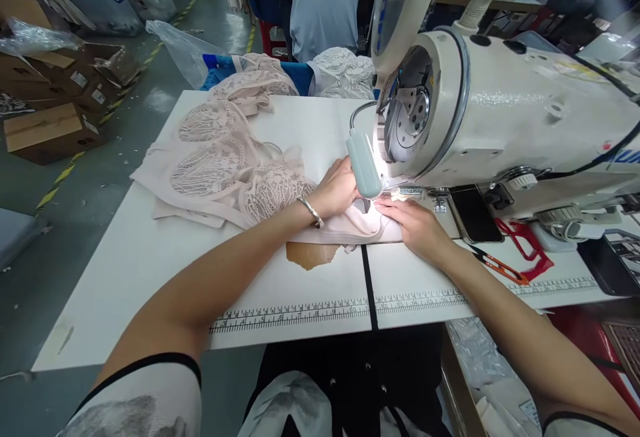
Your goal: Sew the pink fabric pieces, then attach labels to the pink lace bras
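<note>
At the sewing machine (520,110), pale lace fabric (273,190) lies on the bench (165,270), the right hand (417,225) flat upon it, fingers (393,210) outstretched; left hand's (336,187) grip unclear. Feeding seems in hand, next needing steady guidance.

Left arm (225,270) stretched forward, left hand (336,190) partly hidden; right arm (505,304) angled inward, right fingers (394,208) extended

Floor (110,170), left and ahead
Cardboard boxes (47,134) near a plastic bin (105,10); farther right, a person (324,7) in blue, back turned.
</note>
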`<state>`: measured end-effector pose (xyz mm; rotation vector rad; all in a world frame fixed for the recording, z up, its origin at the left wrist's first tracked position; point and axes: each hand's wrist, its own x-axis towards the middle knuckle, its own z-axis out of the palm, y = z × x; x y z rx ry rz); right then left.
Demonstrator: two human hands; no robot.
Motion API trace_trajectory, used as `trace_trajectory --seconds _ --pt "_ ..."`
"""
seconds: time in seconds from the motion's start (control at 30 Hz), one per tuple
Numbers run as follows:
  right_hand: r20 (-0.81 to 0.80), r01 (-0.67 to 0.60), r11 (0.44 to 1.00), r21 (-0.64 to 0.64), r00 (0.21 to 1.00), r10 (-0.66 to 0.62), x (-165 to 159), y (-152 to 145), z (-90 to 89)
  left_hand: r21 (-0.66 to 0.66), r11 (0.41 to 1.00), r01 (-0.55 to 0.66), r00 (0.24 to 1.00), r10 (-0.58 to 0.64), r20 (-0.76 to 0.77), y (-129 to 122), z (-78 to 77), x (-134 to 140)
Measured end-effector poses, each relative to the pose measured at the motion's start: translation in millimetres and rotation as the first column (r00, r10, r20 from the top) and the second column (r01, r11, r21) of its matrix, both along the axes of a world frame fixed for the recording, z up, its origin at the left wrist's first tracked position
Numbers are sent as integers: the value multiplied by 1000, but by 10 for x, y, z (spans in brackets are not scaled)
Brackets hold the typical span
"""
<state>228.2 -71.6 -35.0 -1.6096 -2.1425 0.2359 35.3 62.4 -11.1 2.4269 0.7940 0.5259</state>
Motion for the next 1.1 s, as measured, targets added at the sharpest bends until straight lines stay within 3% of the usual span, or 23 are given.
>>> trace_trajectory --seconds 0.13,0.33,0.53,0.83,1.1 --pt "-23 3 1000 3 1000 -3 -17 -8 13 -22 998 -66 993 64 -98 -115 48 -89" --pt "-55 -3 1000 -14 998 2 -8 -12 -2 82 994 -68 990 78 -119 -133 -6 -67" --pt "-33 19 999 -41 999 -20 4 -14 -6 86 994 -64 984 77 -163 -122 -4 -58" --pt "-22 69 992 -104 997 -71 -18 4 32 106 993 -56 994 65 -86 -132 8 -76" --pt "54 104 985 -141 994 -97 -14 26 18 44 993 -110 985 115 -132 -145 55 -63"
